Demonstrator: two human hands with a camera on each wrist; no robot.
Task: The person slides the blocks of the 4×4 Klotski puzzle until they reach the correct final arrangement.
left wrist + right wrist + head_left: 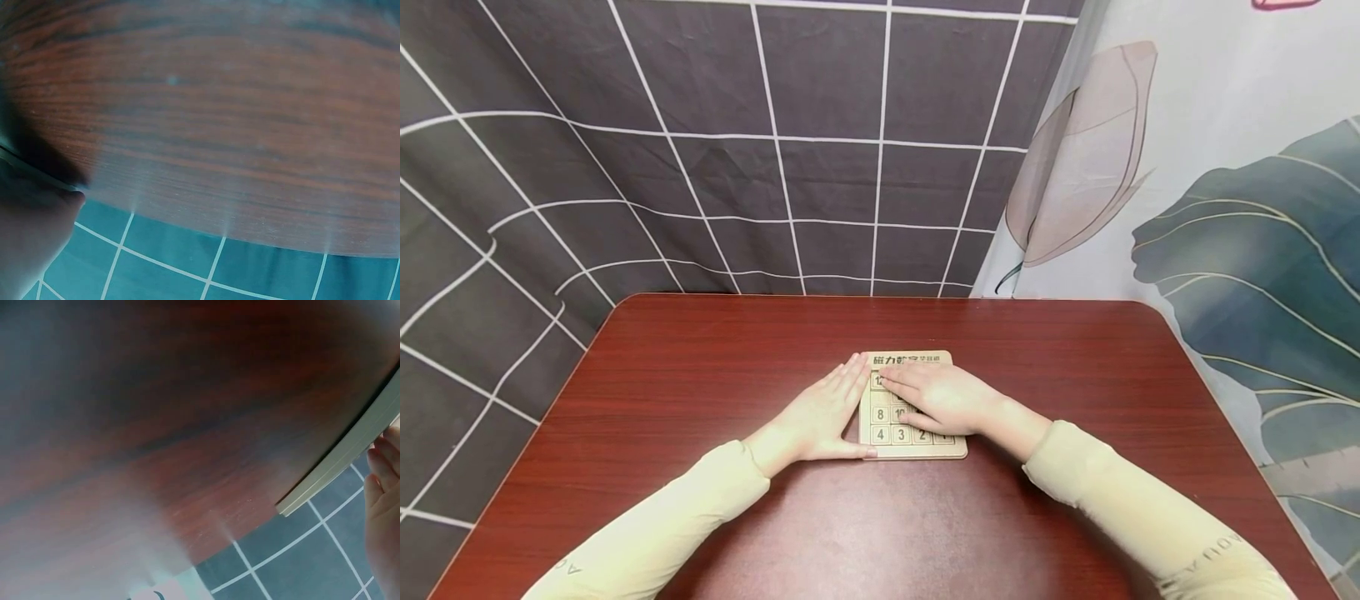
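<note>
A pale wooden number-slide puzzle (913, 452) lies flat on the table, with dark Chinese lettering along its far edge and square numbered tiles inside its frame. My left hand (816, 417) rests along the puzzle's left side, fingers straight and pointing away, thumb stretched to the near left corner. Across the tiles lies my right hand (951, 396) with its fingers extended to the left, hiding several of them. Tiles 8, 4, 3 and 2 show clearly. The right wrist view catches the puzzle's side edge (344, 456) beside the right hand; the left wrist view shows part of the left hand (31, 244).
The reddish-brown wooden table (700, 375) has rounded far corners. Behind it hangs a dark grey curtain (820, 92) with a white grid. A white curtain (1210, 92) with large leaf prints hangs at the right.
</note>
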